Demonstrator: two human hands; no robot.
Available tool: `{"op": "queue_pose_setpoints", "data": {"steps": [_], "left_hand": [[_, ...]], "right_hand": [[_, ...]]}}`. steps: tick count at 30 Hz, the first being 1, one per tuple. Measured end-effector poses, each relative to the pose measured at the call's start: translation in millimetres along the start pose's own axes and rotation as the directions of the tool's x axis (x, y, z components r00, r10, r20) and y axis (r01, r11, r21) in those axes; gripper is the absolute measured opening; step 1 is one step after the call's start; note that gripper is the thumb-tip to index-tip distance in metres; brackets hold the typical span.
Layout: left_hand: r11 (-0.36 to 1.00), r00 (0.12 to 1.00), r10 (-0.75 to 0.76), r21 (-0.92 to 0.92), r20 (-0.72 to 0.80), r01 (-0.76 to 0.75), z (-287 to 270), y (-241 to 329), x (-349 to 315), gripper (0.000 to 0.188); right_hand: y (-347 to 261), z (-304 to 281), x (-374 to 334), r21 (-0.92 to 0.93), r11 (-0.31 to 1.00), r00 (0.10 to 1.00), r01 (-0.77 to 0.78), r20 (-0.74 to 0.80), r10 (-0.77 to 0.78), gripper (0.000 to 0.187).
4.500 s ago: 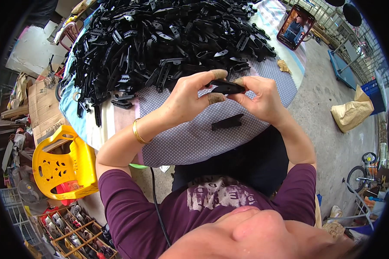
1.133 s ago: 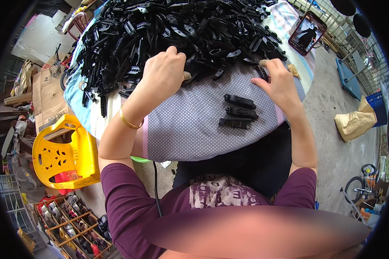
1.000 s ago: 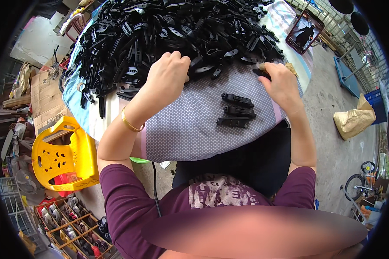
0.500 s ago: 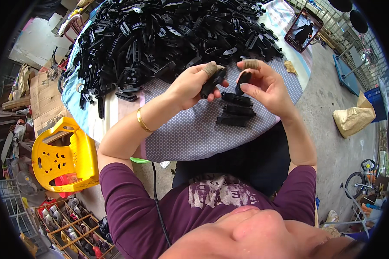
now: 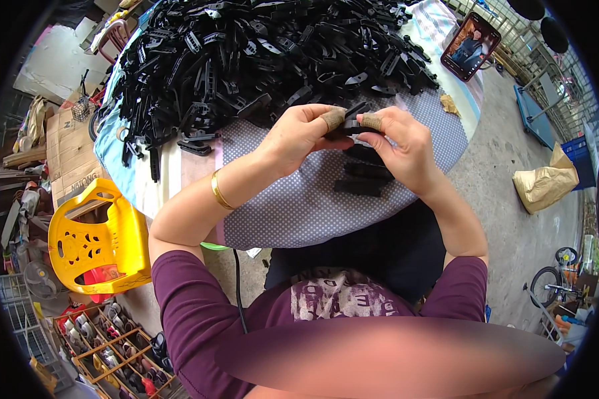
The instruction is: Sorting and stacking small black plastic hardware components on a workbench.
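Note:
My left hand [image 5: 301,136] and my right hand [image 5: 407,145] meet above the near part of the table, both closed on a black plastic part [image 5: 354,126]. Fingers cover much of it, so I cannot tell whether it is one piece or two fitted together. Brown tape is wrapped round a digit of each hand. Just below the hands, several similar black parts [image 5: 363,181] lie in a short stack of rows on the dotted cloth [image 5: 273,209]. Beyond my hands a large heap of black plastic parts [image 5: 246,66] covers the far side of the table.
A phone [image 5: 471,46] stands at the table's right edge, near a crumpled tan scrap [image 5: 449,104]. To the left is a yellow plastic chair [image 5: 100,239]. A paper sack [image 5: 546,179] and a blue trolley [image 5: 536,116] stand on the floor at right.
My hands have come together. The right hand has moved its small black piece up and left to the part in the left hand. The phone's picture has changed.

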State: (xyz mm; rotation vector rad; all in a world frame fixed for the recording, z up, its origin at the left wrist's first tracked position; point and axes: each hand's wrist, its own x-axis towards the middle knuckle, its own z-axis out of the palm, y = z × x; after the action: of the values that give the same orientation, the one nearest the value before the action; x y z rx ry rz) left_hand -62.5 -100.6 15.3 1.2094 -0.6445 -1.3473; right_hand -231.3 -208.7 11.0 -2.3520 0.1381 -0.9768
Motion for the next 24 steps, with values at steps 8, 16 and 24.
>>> {"op": "queue_pose_setpoints", "data": {"steps": [8,16,24], "left_hand": [[0.786,0.989,0.109,0.6,0.104,-0.15,8.5,12.4,-12.3,0.031],[0.151,0.751,0.541,0.834,0.379,-0.53,7.8,1.0,-14.1,0.031],[0.233,0.796,0.459,0.811,0.395,-0.537,13.1,12.5,-18.6,0.036]], "right_hand": [[-1.7,-1.1,-1.4,-0.182,0.971,0.987,0.158,0.021,-0.156,0.027],[1.8,-9.1,7.3,-0.074,0.997,0.999,0.001,0.048,0.003,0.032],[15.0,-18.7,1.4,-0.112,0.994,0.969,-0.015,0.242,0.042,0.024]]}}
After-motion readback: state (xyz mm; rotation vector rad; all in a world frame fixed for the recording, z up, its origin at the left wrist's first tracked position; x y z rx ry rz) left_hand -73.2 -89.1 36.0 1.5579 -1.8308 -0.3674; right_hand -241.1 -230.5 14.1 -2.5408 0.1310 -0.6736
